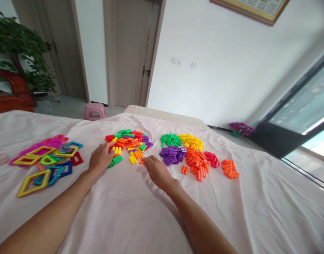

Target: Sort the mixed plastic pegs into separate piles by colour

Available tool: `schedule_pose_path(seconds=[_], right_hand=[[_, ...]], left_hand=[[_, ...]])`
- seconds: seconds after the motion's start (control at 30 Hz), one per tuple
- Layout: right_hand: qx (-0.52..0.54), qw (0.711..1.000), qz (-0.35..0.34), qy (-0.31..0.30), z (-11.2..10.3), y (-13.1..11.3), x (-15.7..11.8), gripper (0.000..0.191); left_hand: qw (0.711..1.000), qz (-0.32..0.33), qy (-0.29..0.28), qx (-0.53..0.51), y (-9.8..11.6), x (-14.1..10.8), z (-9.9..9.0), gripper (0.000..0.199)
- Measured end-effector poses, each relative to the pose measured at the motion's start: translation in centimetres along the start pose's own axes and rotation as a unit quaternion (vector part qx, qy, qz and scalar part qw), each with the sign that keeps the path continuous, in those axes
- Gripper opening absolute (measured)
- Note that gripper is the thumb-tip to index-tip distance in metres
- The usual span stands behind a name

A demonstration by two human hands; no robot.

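Note:
My left hand (pixel 100 157) is at the left edge of a mixed pile of small plastic pieces (pixel 130 141), fingers curled. A bit of purple shows by its fingertips; whether it is gripped is unclear. Green pieces (pixel 115 161) and yellow pieces (pixel 117 151) lie just beside these fingers. My right hand (pixel 157 170) reaches in from the right, low over the cloth, its fingertips closed on an orange plastic piece (pixel 142 162). Loose yellow pieces (pixel 132 158) and orange pieces (pixel 138 154) lie between the two hands.
Right of my hands are sorted heaps: green (pixel 171 140), yellow (pixel 191 141), purple (pixel 172 155), orange (pixel 196 160) and red (pixel 211 159). Another orange group (pixel 230 168) lies farther right. Coloured frame-shaped tiles (pixel 33 183) lie left on the pale cloth (pixel 111 218). A pink stool (pixel 95 111) stands beyond.

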State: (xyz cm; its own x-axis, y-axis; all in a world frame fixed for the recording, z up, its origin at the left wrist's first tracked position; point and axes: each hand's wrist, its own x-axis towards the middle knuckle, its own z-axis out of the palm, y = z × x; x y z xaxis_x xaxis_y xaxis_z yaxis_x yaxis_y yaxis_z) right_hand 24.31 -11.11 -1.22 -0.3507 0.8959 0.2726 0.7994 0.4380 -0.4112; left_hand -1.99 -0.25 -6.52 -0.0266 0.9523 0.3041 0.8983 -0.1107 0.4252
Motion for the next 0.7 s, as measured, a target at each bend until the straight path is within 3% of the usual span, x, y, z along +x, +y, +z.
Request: schedule_pose_path(seconds=[0.2,0.33,0.43,0.53,0.7], right_hand=[[0.034,0.98,0.046,0.193,-6.0,4.4,0.5,0.02],[0.075,0.929,0.171,0.321,-10.9,8.6,-1.4,0.027],[0.088,0.889,0.249,0.374,-13.8,12.5,-4.1,0.041],[0.024,0.856,0.301,0.42,-16.0,16.6,-7.7,0.045],[-0.114,0.773,0.388,0.488,-17.6,22.1,-14.5,0.046]], left_hand=[[1.0,-0.01,-0.027,0.01,-0.6,0.4,0.3,0.049],[0.999,-0.006,-0.033,0.012,-0.3,0.4,0.1,0.047],[0.999,0.003,-0.042,0.021,-0.4,0.3,0.0,0.046],[0.998,0.013,-0.047,0.03,-0.8,0.5,0.3,0.046],[0.998,0.007,-0.041,0.049,-1.2,0.8,0.7,0.045]])
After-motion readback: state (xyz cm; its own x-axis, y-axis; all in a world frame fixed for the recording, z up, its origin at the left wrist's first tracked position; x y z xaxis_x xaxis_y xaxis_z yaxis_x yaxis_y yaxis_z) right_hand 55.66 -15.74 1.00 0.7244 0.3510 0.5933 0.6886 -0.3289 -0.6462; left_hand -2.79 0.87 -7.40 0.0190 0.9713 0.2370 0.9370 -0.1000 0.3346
